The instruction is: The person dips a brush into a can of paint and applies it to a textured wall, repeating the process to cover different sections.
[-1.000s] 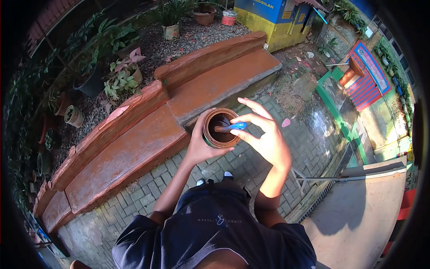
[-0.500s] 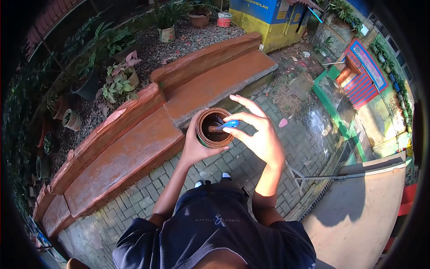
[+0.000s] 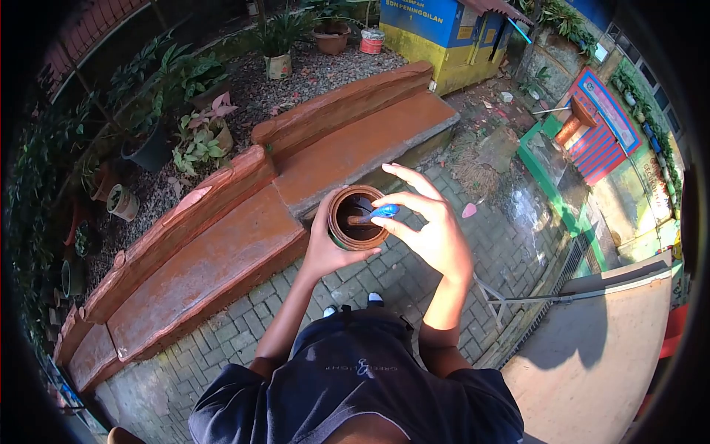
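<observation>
A paint can (image 3: 353,245) with a brown-stained rim is held upright before me, dark brown paint inside. My left hand (image 3: 322,250) wraps around its left and near side, thumb lying along the near edge. Between thumb and fingertips, my right hand (image 3: 438,240) pinches a paintbrush by its blue handle (image 3: 387,211). The brush's brown-coated lower part reaches over the rim into the can; its bristles are hard to see in the dark interior. The other fingers of my right hand are spread, pointing up and left.
A long curved brown bench (image 3: 211,255) runs ahead and to the left, with potted plants (image 3: 203,144) behind it. Grey paving (image 3: 384,277) lies underfoot. A blue and yellow structure (image 3: 451,44) stands beyond the bench. At right is a beige panel (image 3: 569,348) with a metal frame.
The view has shifted slightly, with the surroundings now a little lower. Both hands keep their grips, and the brush has shifted slightly within the can.
</observation>
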### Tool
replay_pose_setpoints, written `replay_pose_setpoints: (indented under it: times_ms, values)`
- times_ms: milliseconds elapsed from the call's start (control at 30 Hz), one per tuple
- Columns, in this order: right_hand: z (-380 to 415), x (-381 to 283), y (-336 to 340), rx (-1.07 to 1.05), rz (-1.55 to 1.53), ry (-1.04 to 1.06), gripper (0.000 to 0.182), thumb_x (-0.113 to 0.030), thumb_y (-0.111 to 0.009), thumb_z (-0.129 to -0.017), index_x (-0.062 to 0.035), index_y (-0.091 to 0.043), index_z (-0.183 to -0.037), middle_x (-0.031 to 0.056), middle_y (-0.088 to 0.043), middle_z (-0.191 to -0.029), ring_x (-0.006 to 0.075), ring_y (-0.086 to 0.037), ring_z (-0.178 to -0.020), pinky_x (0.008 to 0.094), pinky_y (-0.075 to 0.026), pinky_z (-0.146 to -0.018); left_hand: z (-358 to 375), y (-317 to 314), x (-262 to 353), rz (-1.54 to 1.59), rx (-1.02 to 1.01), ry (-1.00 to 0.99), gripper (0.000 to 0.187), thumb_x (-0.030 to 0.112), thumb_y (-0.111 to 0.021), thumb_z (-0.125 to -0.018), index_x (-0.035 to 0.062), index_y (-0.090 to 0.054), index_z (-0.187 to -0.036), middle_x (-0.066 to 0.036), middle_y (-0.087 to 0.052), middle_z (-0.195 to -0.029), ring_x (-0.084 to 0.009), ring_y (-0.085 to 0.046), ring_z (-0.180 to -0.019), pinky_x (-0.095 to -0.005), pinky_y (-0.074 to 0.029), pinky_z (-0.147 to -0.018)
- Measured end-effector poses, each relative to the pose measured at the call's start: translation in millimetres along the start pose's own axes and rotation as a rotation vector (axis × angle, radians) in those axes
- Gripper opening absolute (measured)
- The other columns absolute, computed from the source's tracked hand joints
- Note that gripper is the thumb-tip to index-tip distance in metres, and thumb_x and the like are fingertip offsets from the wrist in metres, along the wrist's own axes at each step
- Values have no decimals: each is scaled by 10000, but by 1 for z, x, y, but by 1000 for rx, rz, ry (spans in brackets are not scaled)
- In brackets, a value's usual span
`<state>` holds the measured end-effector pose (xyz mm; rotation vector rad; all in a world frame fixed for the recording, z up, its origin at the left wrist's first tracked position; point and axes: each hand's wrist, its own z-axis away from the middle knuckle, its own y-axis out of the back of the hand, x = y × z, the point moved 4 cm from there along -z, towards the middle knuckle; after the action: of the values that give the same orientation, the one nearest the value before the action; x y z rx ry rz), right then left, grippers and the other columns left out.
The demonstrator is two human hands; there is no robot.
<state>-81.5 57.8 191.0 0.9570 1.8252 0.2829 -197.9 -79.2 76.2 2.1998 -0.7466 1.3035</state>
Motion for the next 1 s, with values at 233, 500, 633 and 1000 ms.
replay_pose_setpoints:
  times_ms: [233,500,633,1000]
  values:
    - [0,3,1,-22,-11,-2,267,-151,-802,-782,-66,-730,-1025,138,-552,-1401,332,-506,-1317,445,-420,-1093,0,1,4,-25,3,5,1152,277,-977,-538,-15,-328,-1444,-170,-507,-1378,-263,-507,-1302,-406,-397,-1118]
    - [-4,6,0,-18,-31,-2,265,-161,-798,-785,-68,-725,-1022,135,-563,-1387,328,-519,-1300,442,-427,-1082,-2,-2,2,-15,24,0,1143,272,-980,-534,-9,-337,-1437,-163,-505,-1375,-260,-509,-1298,-400,-397,-1116]
    - [-6,10,1,-25,-46,0,257,-146,-798,-783,-60,-726,-1014,136,-571,-1379,325,-537,-1281,437,-434,-1072,-3,-4,3,-19,30,-9,1137,264,-977,-539,-8,-336,-1438,-165,-505,-1374,-262,-510,-1296,-401,-397,-1116]
    - [-22,-3,8,108,-108,84,250,-73,-798,-770,12,-712,-989,89,-633,-1076,229,-632,-1002,353,-514,-880,-9,-8,7,5,74,-52,1137,265,-978,-536,-15,-335,-1432,-172,-495,-1392,-270,-503,-1307,-412,-389,-1125]
